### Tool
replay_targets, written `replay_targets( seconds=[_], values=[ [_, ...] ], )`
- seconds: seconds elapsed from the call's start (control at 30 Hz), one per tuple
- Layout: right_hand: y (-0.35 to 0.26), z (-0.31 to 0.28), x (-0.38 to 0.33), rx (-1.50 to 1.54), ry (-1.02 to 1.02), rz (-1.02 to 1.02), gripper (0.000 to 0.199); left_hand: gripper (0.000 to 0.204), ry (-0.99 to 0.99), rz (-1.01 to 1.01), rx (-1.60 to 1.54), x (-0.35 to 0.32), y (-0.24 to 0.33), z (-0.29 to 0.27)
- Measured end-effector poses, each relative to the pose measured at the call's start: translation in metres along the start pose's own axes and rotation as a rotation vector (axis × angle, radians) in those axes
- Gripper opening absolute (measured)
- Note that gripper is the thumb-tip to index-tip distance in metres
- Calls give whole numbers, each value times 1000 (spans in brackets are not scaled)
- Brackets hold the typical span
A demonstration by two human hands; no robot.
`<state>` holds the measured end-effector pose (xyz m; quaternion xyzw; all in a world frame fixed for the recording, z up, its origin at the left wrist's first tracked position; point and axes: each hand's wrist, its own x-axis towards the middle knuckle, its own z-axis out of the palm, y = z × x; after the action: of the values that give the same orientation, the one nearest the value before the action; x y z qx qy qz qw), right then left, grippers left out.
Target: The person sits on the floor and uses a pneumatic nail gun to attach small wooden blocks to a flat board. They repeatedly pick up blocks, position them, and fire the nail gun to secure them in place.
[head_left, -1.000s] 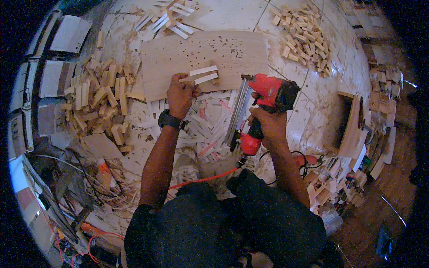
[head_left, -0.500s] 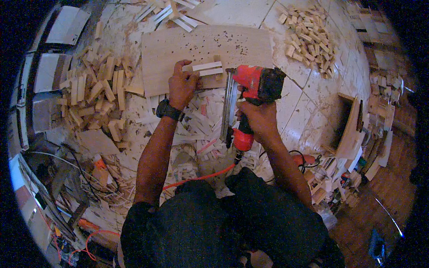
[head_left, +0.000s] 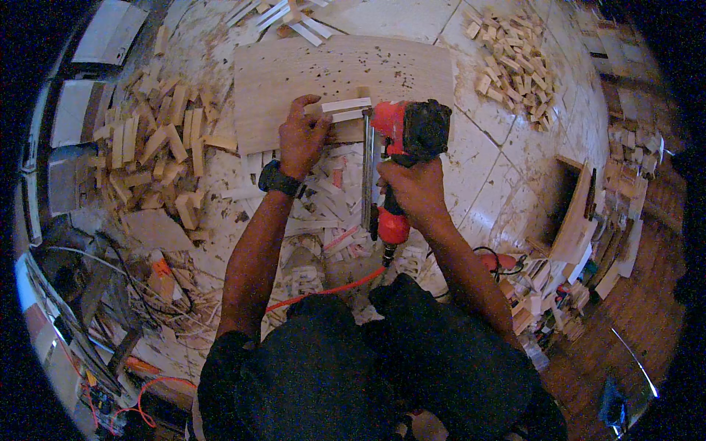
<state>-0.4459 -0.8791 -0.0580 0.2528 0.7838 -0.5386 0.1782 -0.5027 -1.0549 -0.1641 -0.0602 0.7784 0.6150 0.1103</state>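
My left hand (head_left: 300,141), a dark watch on its wrist, is closed with thumb and forefinger at the left end of two pale wooden strips (head_left: 346,105). The strips lie side by side on a wide plywood board (head_left: 276,70) marked with dark holes. A small wood block (head_left: 362,92) shows just beyond their right end. My right hand (head_left: 416,189) grips the handle of a red and black air nail gun (head_left: 388,121). The gun's nose is at the strips' right end; whether it presses on them I cannot tell.
Heaps of wooden blocks lie left (head_left: 151,151) and at the far right (head_left: 518,73). White offcuts (head_left: 323,198) litter the tiles before me. An orange air hose (head_left: 331,288) runs left from the gun. Slatted pieces (head_left: 294,18) lie beyond the board.
My right hand has brought the nail gun left, so its nose now meets the right end of the strips. My left hand stays on the strips, which tilt slightly differently.
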Motion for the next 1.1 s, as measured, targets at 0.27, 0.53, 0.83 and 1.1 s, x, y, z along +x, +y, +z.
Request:
replay_targets(
  seconds=[0.27, 0.53, 0.83, 1.1],
  values=[
    [0, 6, 4, -91, 43, -116, 23, 38, 20, 26, 127, 2, 6, -2],
    [-13, 14, 3, -271, 61, -296, 27, 40, 5, -3, 61, 5, 1, -3],
    [-4, 13, 3, -113, 47, -133, 24, 41, 4, 31, 277, 6, -7, -1],
    [6, -28, -21, 351, 258, 50, 31, 32, -57, 160, 230, 11, -10, -5]
  ],
)
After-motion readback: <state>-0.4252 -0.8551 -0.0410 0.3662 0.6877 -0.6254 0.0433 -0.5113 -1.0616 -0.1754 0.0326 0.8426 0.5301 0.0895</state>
